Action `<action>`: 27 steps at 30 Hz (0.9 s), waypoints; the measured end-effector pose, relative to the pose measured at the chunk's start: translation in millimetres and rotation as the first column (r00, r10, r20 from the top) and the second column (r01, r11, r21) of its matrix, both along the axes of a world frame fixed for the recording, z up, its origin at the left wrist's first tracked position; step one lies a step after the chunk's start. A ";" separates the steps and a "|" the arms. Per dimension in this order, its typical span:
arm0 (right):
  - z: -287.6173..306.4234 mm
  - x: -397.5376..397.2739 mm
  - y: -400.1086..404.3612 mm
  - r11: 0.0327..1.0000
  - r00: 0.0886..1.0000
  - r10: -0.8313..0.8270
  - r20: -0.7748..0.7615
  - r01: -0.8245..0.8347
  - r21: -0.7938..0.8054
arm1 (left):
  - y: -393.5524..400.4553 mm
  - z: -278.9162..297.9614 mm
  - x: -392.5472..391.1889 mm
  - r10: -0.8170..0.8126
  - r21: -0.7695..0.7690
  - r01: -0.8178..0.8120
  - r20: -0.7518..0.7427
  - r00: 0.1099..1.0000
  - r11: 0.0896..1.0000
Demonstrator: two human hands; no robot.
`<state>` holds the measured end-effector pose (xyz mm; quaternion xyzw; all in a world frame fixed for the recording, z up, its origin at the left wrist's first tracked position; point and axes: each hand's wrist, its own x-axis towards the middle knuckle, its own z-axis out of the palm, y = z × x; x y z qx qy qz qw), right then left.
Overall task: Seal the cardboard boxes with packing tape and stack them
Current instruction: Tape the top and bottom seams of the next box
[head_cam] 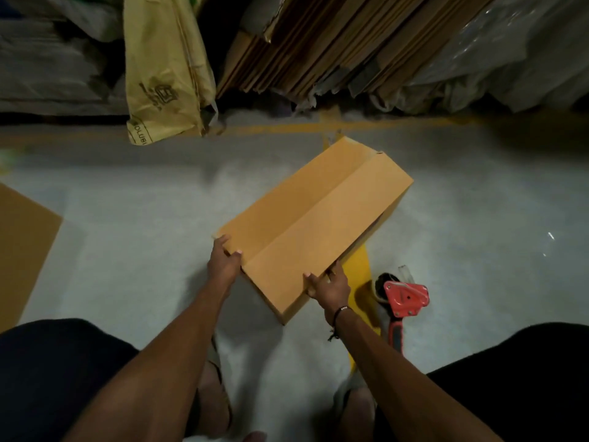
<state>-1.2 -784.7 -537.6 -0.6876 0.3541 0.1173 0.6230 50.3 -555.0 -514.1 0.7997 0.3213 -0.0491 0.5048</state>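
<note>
- The fingers of the left hand (223, 263) curl over the near left corner of the cardboard box (314, 224); those of the right hand (330, 287) clasp its near right edge.
- The box lies on the grey floor (134, 224) just ahead of both hands.
- Its long axis runs from near the person away to the upper right, the centre seam of the flaps running along it.
- A red tape dispenser (403, 301) lies on the floor just right of the right hand.
</note>
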 end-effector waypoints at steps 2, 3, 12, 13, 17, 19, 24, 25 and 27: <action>-4.0 6.1 -0.5 0.999 0.999 -0.005 -0.036 0.003 -0.044 | -12.6 -2.7 -10.5 0.082 -0.012 -0.081 0.025 0.996 0.997; -2.0 10.6 -1.4 0.998 0.999 -0.001 -0.051 -0.002 -0.069 | -22.3 -2.8 -16.0 0.121 -0.012 -0.120 0.045 0.992 0.993; 13.4 138.1 -102.3 0.849 0.983 0.183 -0.006 -0.161 -0.503 | -105.7 -19.0 -45.5 0.121 0.076 -0.128 0.091 0.989 0.989; 17.6 156.9 -117.3 0.809 0.978 0.208 -0.024 -0.186 -0.558 | -102.5 -26.8 -42.4 0.104 0.100 -0.112 0.083 0.991 0.989; 18.0 217.0 -164.8 0.641 0.905 0.370 -0.209 -0.412 -0.648 | -94.2 -40.0 -37.4 0.079 0.126 -0.087 0.070 0.994 0.988; 15.0 228.3 -174.1 0.539 0.846 0.417 -0.332 -0.524 -0.659 | -90.2 -41.2 -35.0 0.066 0.120 -0.073 0.065 0.996 0.990; 14.9 238.2 -174.7 0.449 0.811 0.393 -0.434 -0.581 -0.679 | -61.7 -48.0 -16.7 0.022 0.186 -0.026 0.023 1.000 0.982; 15.9 240.8 -177.2 0.442 0.808 0.394 -0.439 -0.585 -0.680 | -55.4 -48.2 -11.7 0.010 0.200 -0.013 0.014 1.000 0.980; 17.2 244.4 -184.8 0.443 0.805 0.415 -0.425 -0.586 -0.678 | -44.9 -47.4 -3.0 -0.023 0.227 0.023 -0.001 1.000 0.974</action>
